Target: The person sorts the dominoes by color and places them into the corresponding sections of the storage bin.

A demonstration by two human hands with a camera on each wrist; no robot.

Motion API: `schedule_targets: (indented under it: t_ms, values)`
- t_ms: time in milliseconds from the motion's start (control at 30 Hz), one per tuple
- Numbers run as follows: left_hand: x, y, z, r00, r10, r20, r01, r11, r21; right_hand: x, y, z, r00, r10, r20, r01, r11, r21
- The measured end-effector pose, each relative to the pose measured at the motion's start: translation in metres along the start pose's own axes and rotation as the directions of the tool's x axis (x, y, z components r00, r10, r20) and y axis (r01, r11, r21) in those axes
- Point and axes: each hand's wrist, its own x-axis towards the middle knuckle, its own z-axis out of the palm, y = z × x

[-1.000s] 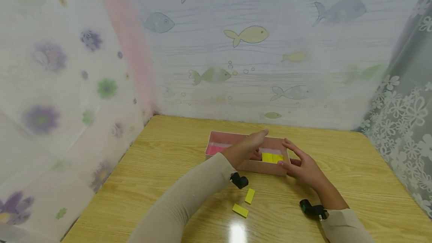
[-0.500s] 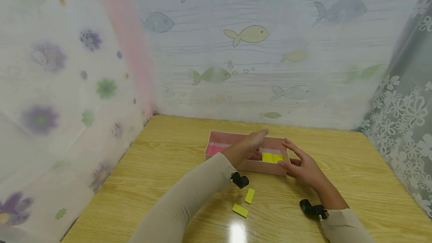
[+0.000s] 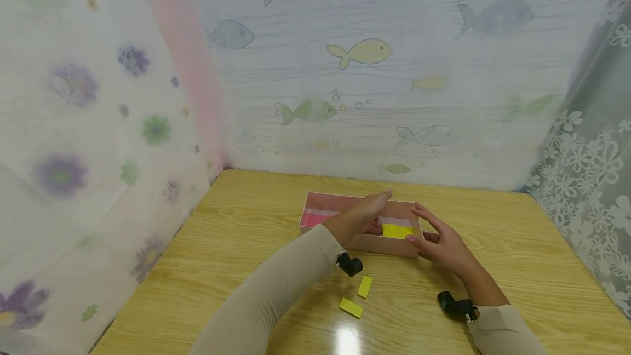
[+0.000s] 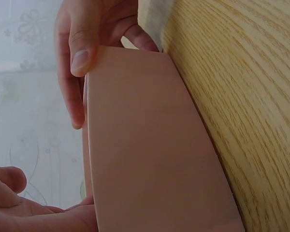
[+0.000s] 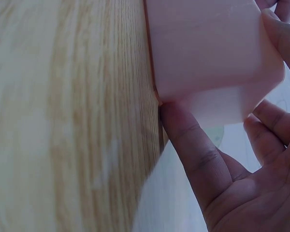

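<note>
A pink box (image 3: pixel 384 244) with a divider stands on the table. My left hand (image 3: pixel 362 212) reaches down into it near the divider, thumb raised and apart from the fingers. Its fingertips are beside a row of yellow blocks (image 3: pixel 397 231) in the right compartment; whether they touch the blocks cannot be told. Partly hidden by the near wall, those fingers also show at the rim in the left wrist view. My right hand (image 3: pixel 446 245) grips the box's right end, thumb at the near rim and fingers spread around the end wall (image 5: pixel 208 104).
Two yellow blocks lie loose on the wooden table (image 3: pixel 236 234) in front of the box: one (image 3: pixel 365 286) nearer the box, another (image 3: pixel 351 308) closer to me. Something bright pink (image 3: pixel 315 218) lies in the left compartment. Patterned curtains (image 3: pixel 365 141) border the table's back and sides.
</note>
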Motion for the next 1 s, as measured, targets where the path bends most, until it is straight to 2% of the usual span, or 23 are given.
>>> schedule_targets:
  t_ms: [433,567,667,800,900,1000]
  values:
    - [-0.002,0.002,0.000,0.999,0.042,-0.003,-0.041,0.996,0.077,0.000,0.001,-0.001,1.000,0.000,-0.002,0.000,1.000,0.001]
    - [-0.006,0.004,-0.004,0.998,0.056,-0.012,-0.055,0.994,0.094,0.001,0.001,0.000,1.000,-0.001,-0.003,0.001,1.000,0.004]
    - [-0.010,0.005,-0.009,0.996,0.090,0.012,-0.091,0.989,0.113,0.001,0.000,0.000,1.000,-0.004,-0.002,0.004,1.000,0.005]
    - [-0.016,0.005,-0.017,0.986,0.152,0.072,-0.160,0.978,0.130,0.001,-0.001,0.000,1.000,-0.009,0.002,0.009,1.000,0.004]
    - [-0.022,0.002,-0.024,0.971,0.205,0.125,-0.220,0.967,0.129,0.000,-0.001,0.001,1.000,-0.003,0.001,0.003,1.000,0.008]
    - [-0.030,-0.001,-0.031,0.960,0.241,0.144,-0.260,0.957,0.130,0.000,-0.002,0.001,1.000,0.008,-0.003,-0.008,1.000,0.011]
